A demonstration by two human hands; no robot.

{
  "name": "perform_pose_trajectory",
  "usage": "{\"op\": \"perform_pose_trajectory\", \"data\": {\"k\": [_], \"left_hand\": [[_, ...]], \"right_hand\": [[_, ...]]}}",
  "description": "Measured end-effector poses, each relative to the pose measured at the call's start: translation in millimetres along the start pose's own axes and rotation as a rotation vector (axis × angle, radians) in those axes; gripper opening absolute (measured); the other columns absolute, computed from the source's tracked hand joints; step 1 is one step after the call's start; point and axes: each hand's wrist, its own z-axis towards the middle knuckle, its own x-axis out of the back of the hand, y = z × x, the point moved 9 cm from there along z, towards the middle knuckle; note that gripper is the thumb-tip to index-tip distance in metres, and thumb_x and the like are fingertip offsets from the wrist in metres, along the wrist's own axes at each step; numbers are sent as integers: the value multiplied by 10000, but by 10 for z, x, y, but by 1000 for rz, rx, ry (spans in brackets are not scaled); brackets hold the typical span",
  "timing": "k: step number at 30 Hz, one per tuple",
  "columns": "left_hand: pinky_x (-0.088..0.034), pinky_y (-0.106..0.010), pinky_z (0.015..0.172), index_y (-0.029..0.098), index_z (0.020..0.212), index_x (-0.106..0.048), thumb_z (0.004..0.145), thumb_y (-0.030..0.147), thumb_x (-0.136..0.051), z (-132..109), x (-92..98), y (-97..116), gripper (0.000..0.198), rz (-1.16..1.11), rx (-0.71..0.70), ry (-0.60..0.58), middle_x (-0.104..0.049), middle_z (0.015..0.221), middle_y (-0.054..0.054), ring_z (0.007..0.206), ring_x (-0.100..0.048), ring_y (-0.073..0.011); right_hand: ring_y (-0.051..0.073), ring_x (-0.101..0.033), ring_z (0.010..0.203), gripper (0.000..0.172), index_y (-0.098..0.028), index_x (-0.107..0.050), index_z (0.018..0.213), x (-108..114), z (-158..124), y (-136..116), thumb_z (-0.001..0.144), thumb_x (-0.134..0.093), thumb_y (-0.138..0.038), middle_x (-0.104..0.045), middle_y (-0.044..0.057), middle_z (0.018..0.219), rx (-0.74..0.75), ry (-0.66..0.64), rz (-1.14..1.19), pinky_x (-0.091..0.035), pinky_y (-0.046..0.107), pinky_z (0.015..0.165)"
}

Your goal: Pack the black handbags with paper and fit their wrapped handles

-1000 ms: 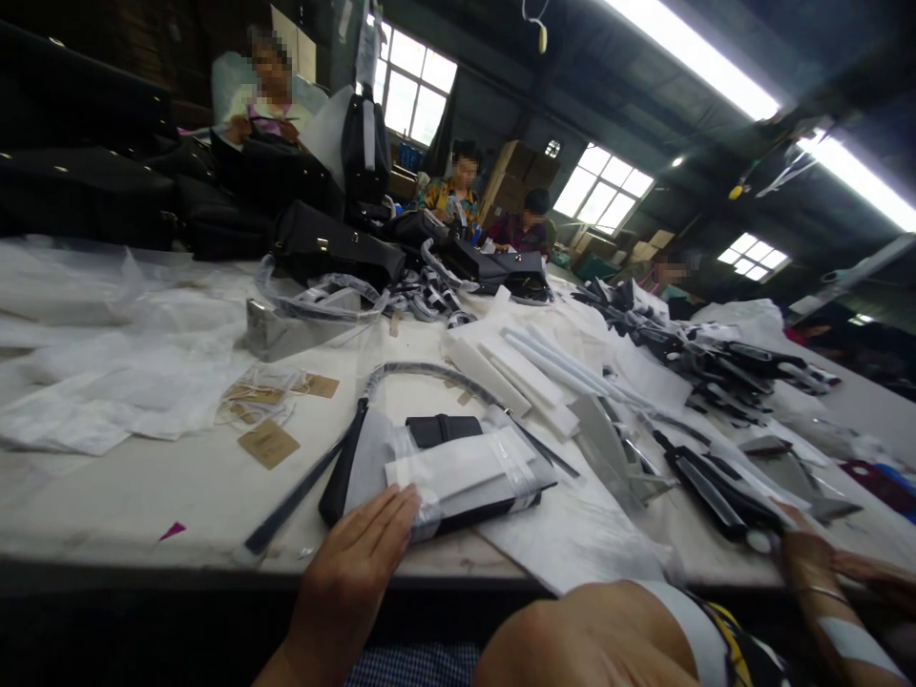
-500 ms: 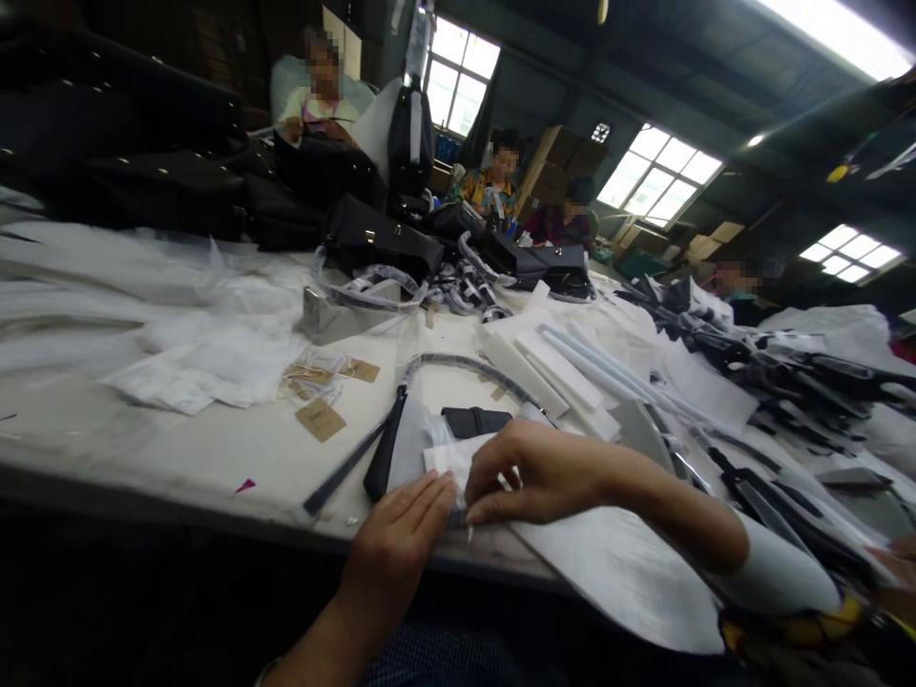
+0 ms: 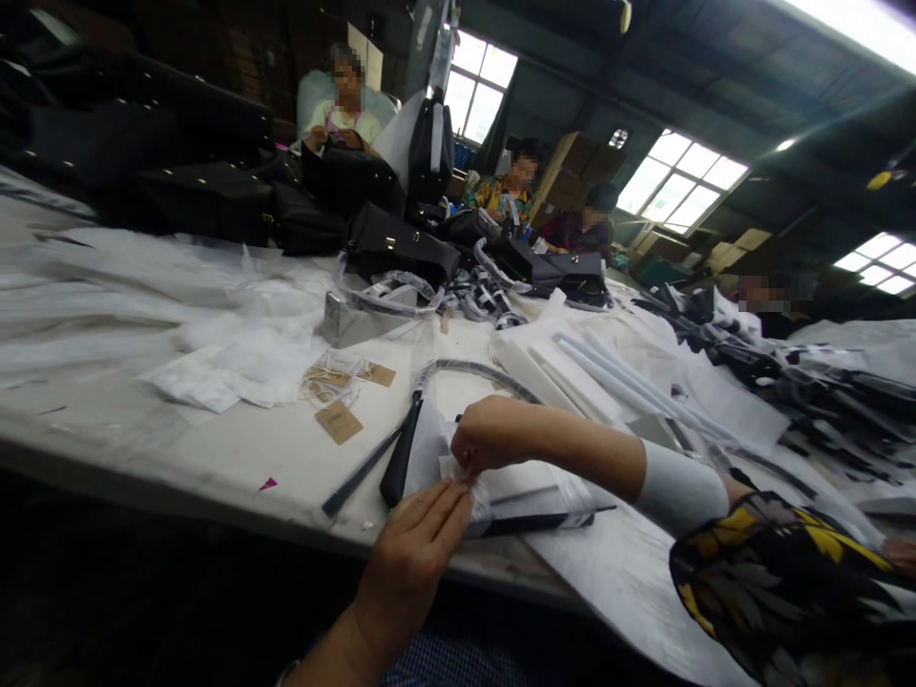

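Your right hand (image 3: 493,432) has moved left and farther away, its curled fingers meeting the tips of your left hand (image 3: 415,544). On the pale table (image 3: 178,458), by its near edge, a part-wrapped black bag (image 3: 401,468) lies under both. Your left rests flat, unclenched; whether your right pinches anything can't be told. Leftward sit brown tags (image 3: 339,422) and, nearer, a pink scrap (image 3: 268,485).

Wall (image 3: 572,107): dark | windows (image 3: 669,150): paned, bright | lamp (image 3: 869,27): strip, upper right | boxes (image 3: 569,170): stacked, near wall | table (image 3: 190,444): long, pale, foreground
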Motion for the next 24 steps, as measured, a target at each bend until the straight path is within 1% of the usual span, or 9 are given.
{"op": "perform_pose_trajectory", "data": {"k": [2, 4, 6, 9, 11, 15, 18, 20, 24], "left_hand": [[-542, -357, 881, 142, 1140, -690, 1013, 143, -396, -1, 14, -11, 320, 18, 16, 18, -725, 1145, -100, 1041, -673, -231], [-547, -345, 859, 148, 1106, -703, 1002, 133, -423, 2, 42, -15, 299, 37, 27, 50, -726, 1122, -111, 1006, -680, -225], [-542, -341, 872, 144, 1101, -700, 1002, 123, -418, 11, 53, 3, 299, 32, 12, 63, -728, 1131, -100, 1024, -677, -221], [-529, -344, 917, 133, 1141, -676, 1018, 127, -372, 23, 6, 28, 328, -15, -10, 14, -727, 1169, -69, 1099, -657, -216], [-534, -357, 916, 132, 1158, -665, 1018, 139, -375, 20, -32, 22, 322, -36, -3, -23, -731, 1162, -63, 1103, -657, -218], [-556, -389, 879, 136, 1153, -660, 996, 118, -416, -1, -46, 4, 291, -31, -1, -19, -738, 1141, -66, 1058, -677, -228], [-568, -397, 857, 140, 1141, -660, 983, 94, -417, -9, -48, 5, 294, -25, -9, -7, -742, 1127, -64, 1036, -687, -231], [-570, -400, 857, 139, 1150, -654, 982, 93, -408, -9, -49, 17, 302, -18, -16, -5, -742, 1126, -71, 1031, -690, -231], [-572, -384, 851, 133, 1186, -630, 983, 76, -368, 0, -16, 50, 337, 2, -20, 16, -747, 1101, -83, 1027, -696, -222]], "right_hand": [[198, -687, 752, 241, -285, -792, 906, 13, 52, -29, 738, -771, -457, -772, 30, 831, -11, -18, -53, -333, 252, 563], [206, -690, 752, 268, -264, -796, 912, 17, 104, -74, 724, -791, -455, -769, 45, 820, -20, -71, -93, -358, 253, 571], [208, -691, 743, 248, -231, -801, 892, 22, 160, -130, 729, -798, -418, -765, 54, 804, -19, -134, -131, -376, 254, 567], [208, -689, 718, 194, -176, -802, 830, 58, 259, -193, 727, -810, -340, -755, 68, 765, -3, -164, -174, -395, 256, 566], [197, -683, 687, 178, -165, -795, 775, 59, 327, -203, 686, -841, -312, -749, 58, 728, 5, -170, -176, -399, 249, 561], [174, -665, 622, 212, -174, -771, 678, 20, 400, -188, 607, -882, -341, -730, 23, 650, 10, -189, -174, -405, 238, 548], [191, -675, 651, 246, -180, -772, 688, 50, 387, -176, 577, -894, -363, -733, 23, 665, -6, -164, -179, -422, 245, 569], [237, -690, 740, 319, -166, -779, 750, 121, 375, -132, 545, -909, -373, -746, 56, 729, -31, -107, -187, -441, 267, 614], [342, -663, 945, 474, -121, -770, 819, 253, 396, 155, 514, -918, -452, -741, 139, 853, -123, 33, -96, -456, 344, 752]]}}
